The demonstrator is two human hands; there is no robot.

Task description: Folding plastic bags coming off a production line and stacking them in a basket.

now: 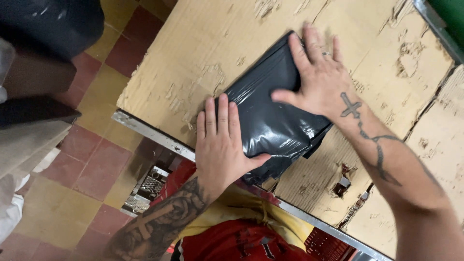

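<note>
Pressing flat, left hand (220,140) and right hand (316,79) flank black package (270,121).

glossy black plastic pkg (270,121), rough torn cardboard top (203,43), metal edge (150,133)

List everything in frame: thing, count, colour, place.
plastic parcel: 1, black, on the cardboard near the table edge
cardboard sheet: 1, tan and worn, covering the table
table edge: 1, metal, front
floor tiles: red and yellow, left
crate: 1, red, under the table
dark bag: 1, top left
ring: 1, silver, right hand finger
left hand: flat on the parcel's near corner
right hand: flat on the parcel's far end
</note>
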